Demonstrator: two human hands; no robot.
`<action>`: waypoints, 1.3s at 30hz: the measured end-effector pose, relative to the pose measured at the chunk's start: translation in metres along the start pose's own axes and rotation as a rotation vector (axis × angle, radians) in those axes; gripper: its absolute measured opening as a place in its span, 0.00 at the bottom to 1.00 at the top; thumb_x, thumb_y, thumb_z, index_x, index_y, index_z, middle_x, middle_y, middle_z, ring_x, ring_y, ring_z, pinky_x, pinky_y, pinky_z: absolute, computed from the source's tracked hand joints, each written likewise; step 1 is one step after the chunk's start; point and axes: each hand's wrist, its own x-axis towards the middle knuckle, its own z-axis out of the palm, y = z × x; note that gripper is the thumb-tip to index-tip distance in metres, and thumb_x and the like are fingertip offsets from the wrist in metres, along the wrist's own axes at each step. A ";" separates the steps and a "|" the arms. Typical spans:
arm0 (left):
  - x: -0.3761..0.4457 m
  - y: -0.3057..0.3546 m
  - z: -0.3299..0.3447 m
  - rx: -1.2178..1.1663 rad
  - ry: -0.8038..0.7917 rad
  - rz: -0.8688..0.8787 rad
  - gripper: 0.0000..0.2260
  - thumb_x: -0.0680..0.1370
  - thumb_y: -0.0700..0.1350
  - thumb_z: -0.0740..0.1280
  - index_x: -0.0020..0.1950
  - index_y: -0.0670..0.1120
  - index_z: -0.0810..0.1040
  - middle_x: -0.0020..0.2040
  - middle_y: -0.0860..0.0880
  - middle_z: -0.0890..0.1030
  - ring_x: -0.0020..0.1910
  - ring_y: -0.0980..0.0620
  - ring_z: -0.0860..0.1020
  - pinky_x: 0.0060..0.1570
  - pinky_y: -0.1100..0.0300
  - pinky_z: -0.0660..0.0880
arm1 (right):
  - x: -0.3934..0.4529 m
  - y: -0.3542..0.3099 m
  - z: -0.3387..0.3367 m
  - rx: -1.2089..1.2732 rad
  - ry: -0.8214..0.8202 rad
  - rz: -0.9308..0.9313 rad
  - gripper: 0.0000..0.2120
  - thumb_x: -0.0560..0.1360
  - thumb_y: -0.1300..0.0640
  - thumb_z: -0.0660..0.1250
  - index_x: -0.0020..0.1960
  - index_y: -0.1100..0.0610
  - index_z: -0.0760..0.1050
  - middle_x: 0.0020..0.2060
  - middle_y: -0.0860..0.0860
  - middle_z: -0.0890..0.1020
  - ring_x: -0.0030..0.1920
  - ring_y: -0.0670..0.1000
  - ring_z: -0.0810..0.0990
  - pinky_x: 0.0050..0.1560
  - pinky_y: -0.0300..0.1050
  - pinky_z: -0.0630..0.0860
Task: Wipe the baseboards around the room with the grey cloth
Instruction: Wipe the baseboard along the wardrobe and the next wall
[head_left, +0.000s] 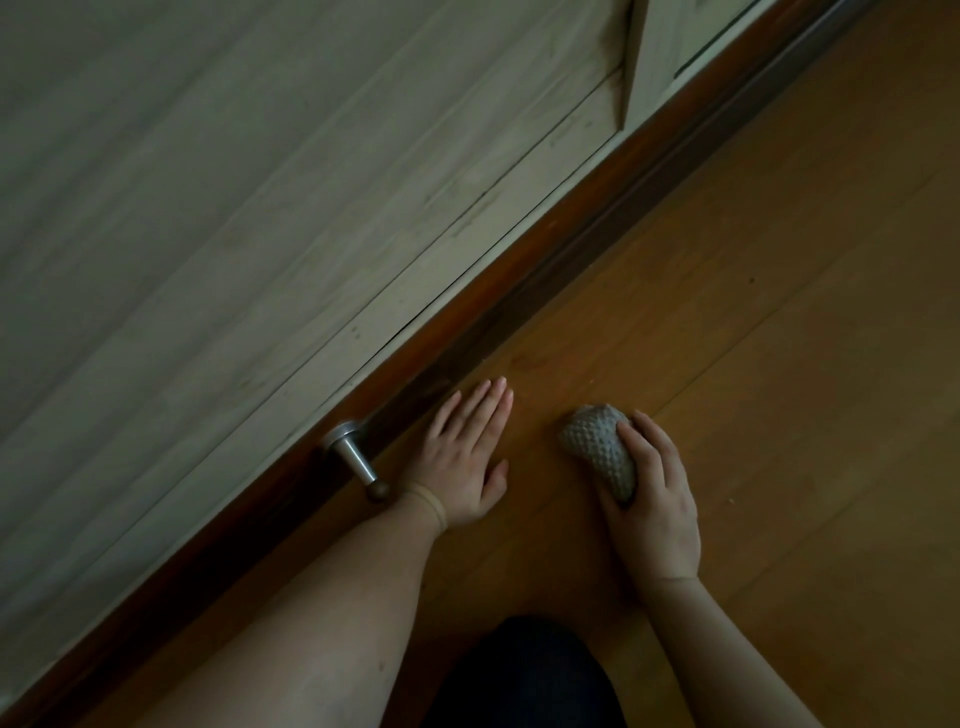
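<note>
Bare forearms; thin band (428, 501) on left wrist.

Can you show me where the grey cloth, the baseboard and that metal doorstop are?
grey cloth (597, 446): head view, on its bumpy middle.
baseboard (519, 306): head view, on its dark wooden face.
metal doorstop (355, 458): head view, on its silver shaft.

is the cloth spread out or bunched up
Bunched up: the cloth is a rounded wad gripped in the right hand, resting on the floor.
</note>
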 end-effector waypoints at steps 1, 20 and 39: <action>0.000 0.000 0.000 -0.002 -0.003 -0.001 0.35 0.79 0.57 0.53 0.82 0.45 0.46 0.82 0.46 0.47 0.81 0.48 0.46 0.78 0.45 0.50 | 0.000 -0.001 0.000 0.001 0.008 -0.002 0.31 0.72 0.55 0.73 0.73 0.53 0.66 0.72 0.53 0.68 0.69 0.54 0.71 0.62 0.51 0.73; 0.002 -0.001 -0.001 -0.032 0.086 0.025 0.34 0.78 0.56 0.55 0.80 0.44 0.51 0.80 0.43 0.57 0.79 0.47 0.53 0.75 0.45 0.51 | 0.114 -0.045 0.020 0.090 -0.084 -0.203 0.25 0.75 0.52 0.72 0.70 0.54 0.70 0.60 0.51 0.75 0.58 0.47 0.75 0.58 0.46 0.77; 0.002 -0.003 0.001 -0.054 0.085 0.039 0.33 0.80 0.57 0.52 0.81 0.44 0.49 0.82 0.45 0.51 0.80 0.47 0.50 0.76 0.45 0.50 | 0.204 0.001 -0.036 0.024 -0.029 -0.083 0.23 0.73 0.52 0.74 0.66 0.53 0.73 0.58 0.46 0.72 0.57 0.46 0.72 0.53 0.33 0.68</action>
